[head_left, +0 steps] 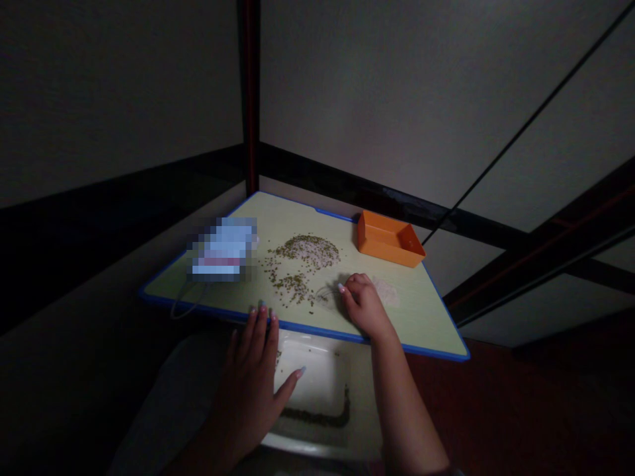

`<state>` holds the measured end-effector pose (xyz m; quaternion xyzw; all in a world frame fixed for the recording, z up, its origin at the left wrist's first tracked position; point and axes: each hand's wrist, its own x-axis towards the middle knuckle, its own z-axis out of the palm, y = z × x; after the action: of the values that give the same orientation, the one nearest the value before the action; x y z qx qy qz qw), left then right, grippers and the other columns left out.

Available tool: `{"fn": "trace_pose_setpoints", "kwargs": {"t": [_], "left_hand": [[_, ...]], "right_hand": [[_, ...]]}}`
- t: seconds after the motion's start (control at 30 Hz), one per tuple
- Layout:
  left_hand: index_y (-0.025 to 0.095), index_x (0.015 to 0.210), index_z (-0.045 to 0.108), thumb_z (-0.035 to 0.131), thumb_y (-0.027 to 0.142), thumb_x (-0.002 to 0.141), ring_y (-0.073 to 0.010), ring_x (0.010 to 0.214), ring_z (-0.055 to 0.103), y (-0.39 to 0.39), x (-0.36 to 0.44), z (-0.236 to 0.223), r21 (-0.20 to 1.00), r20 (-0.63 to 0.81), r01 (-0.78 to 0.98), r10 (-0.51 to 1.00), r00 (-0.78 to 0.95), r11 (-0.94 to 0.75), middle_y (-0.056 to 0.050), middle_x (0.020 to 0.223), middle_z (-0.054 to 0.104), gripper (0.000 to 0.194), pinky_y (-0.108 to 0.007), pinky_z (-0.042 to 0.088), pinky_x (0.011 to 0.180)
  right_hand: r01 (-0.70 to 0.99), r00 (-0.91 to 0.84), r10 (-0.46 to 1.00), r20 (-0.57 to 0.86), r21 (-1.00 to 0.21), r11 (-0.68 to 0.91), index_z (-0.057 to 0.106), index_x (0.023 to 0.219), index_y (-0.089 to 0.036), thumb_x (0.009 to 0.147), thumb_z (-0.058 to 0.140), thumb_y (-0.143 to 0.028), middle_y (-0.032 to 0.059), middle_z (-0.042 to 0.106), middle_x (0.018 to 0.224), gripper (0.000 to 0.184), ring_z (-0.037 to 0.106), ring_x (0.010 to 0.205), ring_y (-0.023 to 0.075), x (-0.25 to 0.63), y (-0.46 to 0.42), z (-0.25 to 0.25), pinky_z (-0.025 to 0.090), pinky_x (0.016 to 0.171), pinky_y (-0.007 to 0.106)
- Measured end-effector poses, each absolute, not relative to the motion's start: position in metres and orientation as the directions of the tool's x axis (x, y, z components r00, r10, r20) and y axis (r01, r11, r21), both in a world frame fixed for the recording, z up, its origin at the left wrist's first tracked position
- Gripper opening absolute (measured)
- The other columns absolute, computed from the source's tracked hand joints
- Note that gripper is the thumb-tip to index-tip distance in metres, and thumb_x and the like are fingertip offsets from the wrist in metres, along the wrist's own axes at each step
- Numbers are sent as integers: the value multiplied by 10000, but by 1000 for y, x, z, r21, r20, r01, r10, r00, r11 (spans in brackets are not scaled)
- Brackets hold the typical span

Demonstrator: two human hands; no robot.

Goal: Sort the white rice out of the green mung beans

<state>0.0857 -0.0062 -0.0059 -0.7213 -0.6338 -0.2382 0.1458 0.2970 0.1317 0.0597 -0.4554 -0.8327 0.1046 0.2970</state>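
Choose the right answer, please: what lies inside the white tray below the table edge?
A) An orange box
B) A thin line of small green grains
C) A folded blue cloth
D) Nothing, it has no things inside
B. A thin line of small green grains lies inside the white tray, below and to the right of the person's left hand.

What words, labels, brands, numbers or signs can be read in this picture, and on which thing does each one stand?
No text can be read. The blue and white object on the pale green board is pixelated, so any print on it is too blurred to read. The orange tray shows no visible writing, and the board shows none either.
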Motion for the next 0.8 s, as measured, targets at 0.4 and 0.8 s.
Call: {"fn": "trace_pose_setpoints", "kwargs": {"t": [0.4, 0.8], "left_hand": [[83, 1479, 154, 486, 546, 800, -352, 1465, 202, -7, 87, -6, 71, 517, 988, 852, 80, -136, -223, 1559, 254, 886, -546, 380, 1067], [85, 1482, 146, 482, 544, 804, -355, 1462, 209, -7, 88, -4, 66, 525, 987, 847, 89, -145, -224, 1559, 255, 885, -541, 387, 1063]], "right_hand": [[659, -404, 793, 456, -456, 598, 477, 629, -210, 945, 430, -290, 58, 542, 775, 329, 481, 828, 197, 298, 132, 61, 405, 774, 347], [657, -426, 796, 430, -459, 599, 488, 629, -208, 935, 451, -279, 54, 543, 773, 316, 485, 832, 196, 297, 131, 61, 409, 779, 345]]}}
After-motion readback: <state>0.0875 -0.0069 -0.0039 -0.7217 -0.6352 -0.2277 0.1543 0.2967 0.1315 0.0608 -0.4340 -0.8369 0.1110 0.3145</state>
